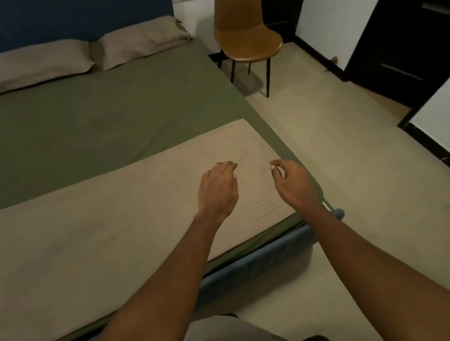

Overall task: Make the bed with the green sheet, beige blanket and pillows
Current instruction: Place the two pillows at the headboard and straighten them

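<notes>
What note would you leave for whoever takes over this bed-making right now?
Left hand, right hand: both empty, fingers loosely curled, hovering by the blanket's end.
Sheet lies spread smooth; pillows lie side by side at the headboard; blanket lies folded as a strip across the foot.
Done: sheet, pillows. Left: perhaps spread or straighten the blanket.

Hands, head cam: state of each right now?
Left hand: open, fingers loosely curled, holding nothing.
Right hand: open, loosely curled, holding nothing.
</notes>
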